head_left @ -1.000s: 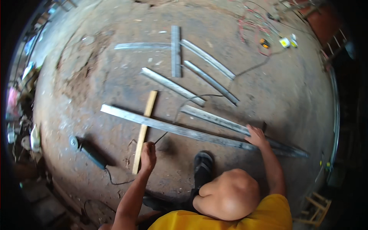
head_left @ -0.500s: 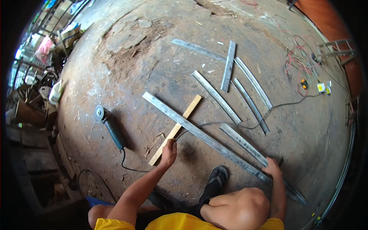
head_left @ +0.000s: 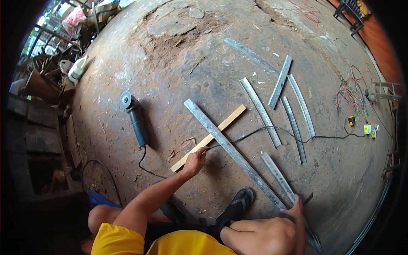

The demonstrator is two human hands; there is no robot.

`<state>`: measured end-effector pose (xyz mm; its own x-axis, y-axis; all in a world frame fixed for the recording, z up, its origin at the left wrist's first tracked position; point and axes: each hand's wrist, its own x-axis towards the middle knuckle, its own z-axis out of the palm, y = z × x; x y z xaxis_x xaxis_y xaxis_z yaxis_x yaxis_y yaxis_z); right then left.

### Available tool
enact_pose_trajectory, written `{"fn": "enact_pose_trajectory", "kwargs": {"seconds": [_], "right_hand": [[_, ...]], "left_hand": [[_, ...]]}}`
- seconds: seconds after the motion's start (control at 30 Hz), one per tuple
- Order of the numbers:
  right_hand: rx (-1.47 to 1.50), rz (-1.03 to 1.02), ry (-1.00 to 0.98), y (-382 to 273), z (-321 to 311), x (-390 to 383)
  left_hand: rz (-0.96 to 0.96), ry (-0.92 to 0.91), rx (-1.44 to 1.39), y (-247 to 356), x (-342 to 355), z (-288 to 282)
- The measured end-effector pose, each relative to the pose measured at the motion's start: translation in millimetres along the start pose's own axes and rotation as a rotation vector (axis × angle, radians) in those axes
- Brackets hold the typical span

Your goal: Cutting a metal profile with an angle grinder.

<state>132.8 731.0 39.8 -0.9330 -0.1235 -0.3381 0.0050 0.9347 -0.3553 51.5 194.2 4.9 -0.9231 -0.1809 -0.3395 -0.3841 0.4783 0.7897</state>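
I crouch over a dirt and concrete floor. My left hand (head_left: 194,161) is closed on the end of a thin black cable (head_left: 255,131), right beside the near end of a pale wooden strip (head_left: 225,125). A long flat metal bar (head_left: 225,144) lies across that strip. My right hand (head_left: 296,207) grips the bar's near end, next to a shorter metal bar (head_left: 276,172). A small dark piece sticks out beside my right hand; I cannot tell what it is. My sandalled foot (head_left: 238,204) stands just short of the long bar.
An angle grinder (head_left: 137,121) with its cord lies to the left. Several more metal bars (head_left: 260,110) lie farther out. Red wires (head_left: 350,91) and small yellow items (head_left: 367,128) are at the right. A white bottle (head_left: 78,68) and clutter sit at the far left.
The view has swung left, so the bars now run diagonally and the grinder sits higher. My left hand stays on the cable and my right hand stays on the long bar.
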Motion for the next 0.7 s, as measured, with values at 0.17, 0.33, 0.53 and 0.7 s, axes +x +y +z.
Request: {"fn": "enact_pose_trajectory", "kwargs": {"seconds": [0.17,0.33,0.53,0.7], "right_hand": [[-0.175,0.184,-0.126,-8.8,10.7,-4.6],[-0.231,0.274,-0.281,19.8,33.8,-23.9],[-0.171,0.161,-0.118,-13.4,21.1,-10.0],[-0.091,0.046,-0.098,-53.3,-4.3,46.3]], "left_hand": [[0.164,-0.219,0.197,-7.0,-12.7,-0.8],[0.359,-0.301,0.35,-25.7,-32.6,-10.1],[0.771,-0.416,0.808,-60.0,-87.9,-12.4],[0.863,-0.587,0.833,-67.9,-134.5,8.2]]}}
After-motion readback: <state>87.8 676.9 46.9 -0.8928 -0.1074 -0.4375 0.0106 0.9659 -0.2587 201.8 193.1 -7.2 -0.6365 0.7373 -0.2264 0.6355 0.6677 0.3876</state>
